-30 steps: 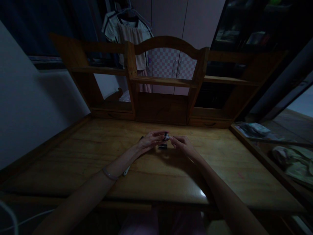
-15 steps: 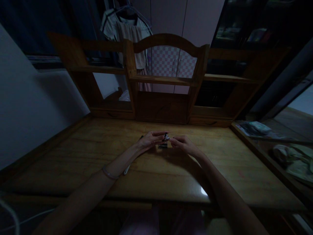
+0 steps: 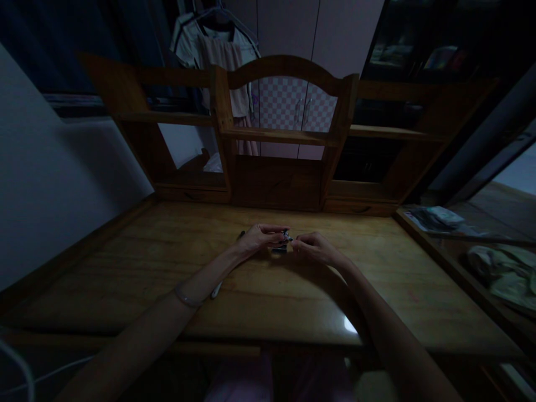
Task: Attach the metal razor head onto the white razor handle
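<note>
Above the middle of the wooden desk, my left hand pinches a small dark-and-silver metal piece between thumb and fingers. It is too small and dim to name. My right hand meets its right side, thumb and forefinger pressed together at its edge. Just below the fingers a small dark block-like object lies on the desktop, partly covered by the left hand. Under my left forearm runs a long thin object with a pale end; the forearm hides its middle.
A wooden shelf unit stands along the desk's back edge. To the right, a lower ledge holds plastic-wrapped items and crumpled cloth. A white cable hangs at the lower left. The room is dim.
The small metal piece has turned slightly between my fingers, and its silver part now points more toward the right hand. Both hands stay almost in place.
</note>
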`<state>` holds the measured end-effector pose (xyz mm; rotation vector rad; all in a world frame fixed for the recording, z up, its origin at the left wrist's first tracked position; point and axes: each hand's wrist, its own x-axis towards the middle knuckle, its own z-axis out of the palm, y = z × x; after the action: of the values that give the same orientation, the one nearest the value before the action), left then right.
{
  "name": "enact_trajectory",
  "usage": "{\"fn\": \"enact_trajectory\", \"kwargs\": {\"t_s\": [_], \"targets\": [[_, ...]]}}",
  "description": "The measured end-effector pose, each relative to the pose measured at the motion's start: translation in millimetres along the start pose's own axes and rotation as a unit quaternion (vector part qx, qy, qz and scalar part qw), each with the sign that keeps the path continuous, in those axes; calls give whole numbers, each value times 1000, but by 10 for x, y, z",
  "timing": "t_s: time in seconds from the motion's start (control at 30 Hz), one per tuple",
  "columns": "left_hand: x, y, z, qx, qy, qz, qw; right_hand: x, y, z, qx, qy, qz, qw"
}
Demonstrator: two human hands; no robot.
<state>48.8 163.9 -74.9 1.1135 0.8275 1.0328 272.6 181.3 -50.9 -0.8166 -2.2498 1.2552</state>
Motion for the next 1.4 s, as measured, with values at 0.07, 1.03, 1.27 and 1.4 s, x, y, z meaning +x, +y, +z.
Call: {"fn": "enact_trajectory", "kwargs": {"t_s": [0.07, 1.03, 1.27, 1.4], "targets": [[11, -11, 4, 21, 8, 2, 1000, 8, 51, 5, -7, 5, 7, 1000], [107, -98, -19, 63, 46, 81, 994, 55, 108, 58, -220, 279, 15, 935], [-91, 112, -86, 504, 229, 198, 809, 84, 306, -101, -230, 283, 50, 930], [-510, 343, -338, 638, 210, 78, 737, 89, 340, -123, -237, 304, 58, 921]]}}
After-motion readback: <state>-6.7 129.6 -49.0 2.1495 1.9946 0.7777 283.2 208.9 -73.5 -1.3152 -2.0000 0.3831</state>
